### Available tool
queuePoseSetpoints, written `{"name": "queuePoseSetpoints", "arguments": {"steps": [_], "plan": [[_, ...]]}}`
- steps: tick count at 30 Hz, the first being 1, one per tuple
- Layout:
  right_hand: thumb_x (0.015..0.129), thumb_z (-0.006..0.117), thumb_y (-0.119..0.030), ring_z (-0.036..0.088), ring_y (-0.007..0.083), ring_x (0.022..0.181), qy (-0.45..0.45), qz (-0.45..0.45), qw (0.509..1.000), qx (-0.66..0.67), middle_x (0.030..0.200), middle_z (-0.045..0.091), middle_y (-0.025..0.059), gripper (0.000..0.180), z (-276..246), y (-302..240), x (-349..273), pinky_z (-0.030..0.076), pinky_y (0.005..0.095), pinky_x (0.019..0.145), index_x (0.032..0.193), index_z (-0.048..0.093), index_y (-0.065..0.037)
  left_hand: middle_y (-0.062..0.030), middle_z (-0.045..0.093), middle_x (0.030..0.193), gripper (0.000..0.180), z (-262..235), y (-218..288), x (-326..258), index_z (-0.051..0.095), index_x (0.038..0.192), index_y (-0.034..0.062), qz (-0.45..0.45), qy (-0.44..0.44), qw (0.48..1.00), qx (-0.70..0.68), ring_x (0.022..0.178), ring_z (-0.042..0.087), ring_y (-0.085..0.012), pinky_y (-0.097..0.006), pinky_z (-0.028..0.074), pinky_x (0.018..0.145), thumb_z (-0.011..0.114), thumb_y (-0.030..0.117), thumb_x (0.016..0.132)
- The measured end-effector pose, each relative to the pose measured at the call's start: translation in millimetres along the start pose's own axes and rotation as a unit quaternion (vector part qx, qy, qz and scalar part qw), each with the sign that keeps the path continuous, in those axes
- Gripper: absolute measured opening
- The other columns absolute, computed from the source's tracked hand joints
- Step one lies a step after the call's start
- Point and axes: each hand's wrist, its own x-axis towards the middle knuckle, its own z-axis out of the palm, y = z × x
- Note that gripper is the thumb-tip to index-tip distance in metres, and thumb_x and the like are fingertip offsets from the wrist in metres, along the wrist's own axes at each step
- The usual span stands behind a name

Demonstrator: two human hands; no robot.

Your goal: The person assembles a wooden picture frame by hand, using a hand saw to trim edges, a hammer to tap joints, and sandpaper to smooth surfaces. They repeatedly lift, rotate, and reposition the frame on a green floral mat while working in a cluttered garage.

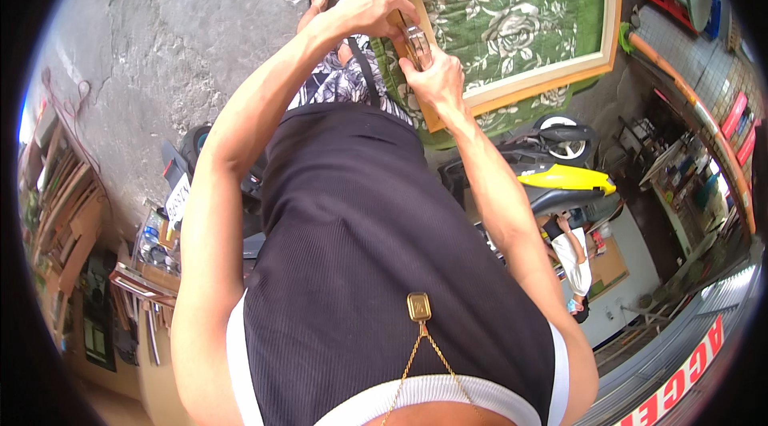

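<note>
Wooden frame (544, 80), left edge: right hand (439, 78) gripping metal tool (416, 40), left hand (374, 4), hold unclear

Clear run above the green floral cloth (512, 2) inside the wooden frame (610, 18). Left rail crowded: left hand (376, 2), right hand (438, 78) and small metal piece (416, 40) bunched there. Grey floor (200, 18) open left of the left forearm. Yellow-and-black scooter (568, 178) obstructs beside the right forearm.

Frame (544, 80) on cloth (516, 26) ahead, scooter (564, 178) to the right, boards (68, 218) far left
</note>
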Motion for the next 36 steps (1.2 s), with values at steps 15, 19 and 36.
{"name": "queuePoseSetpoints", "arguments": {"steps": [15,19,36], "plan": [[0.082,0.068,-0.042,0.068,0.034,0.079,-0.119,0.075,0.988,0.06,0.081,0.067,0.0244,0.052,-38,-34,-13,0.051,0.0416,0.073,0.102,0.06,0.005,-0.0012,0.038,0.147,0.038,-4,7,-2,0.076,0.083,0.0297,0.007,-0.02,1.0,-0.015,0.143,0.022,-0.0301,-0.054,0.01,0.118,0.081,0.025,0.046],[0.076,0.073,-0.047,0.068,0.0322,0.075,-0.128,0.06,0.988,0.058,0.076,0.066,0.0226,0.06,-40,-35,-11,0.052,0.0407,0.071,0.103,0.06,0.005,-0.0017,0.037,0.148,0.038,-16,4,-2,0.076,0.085,0.0292,0.008,-0.017,1.0,-0.022,0.143,0.021,-0.0308,-0.056,0.011,0.117,0.082,0.026,0.047],[0.073,0.073,-0.049,0.066,0.038,0.093,-0.108,0.036,0.993,0.026,0.093,0.067,0.028,0.065,-46,-97,54,0.051,0.0419,0.083,0.112,0.062,0.002,-0.0128,0.046,0.139,0.038,-81,-55,18,0.076,0.088,0.0268,-0.011,0.007,1.0,-0.019,0.139,0.024,-0.0421,-0.062,0.013,0.112,0.08,0.027,0.05]]}}
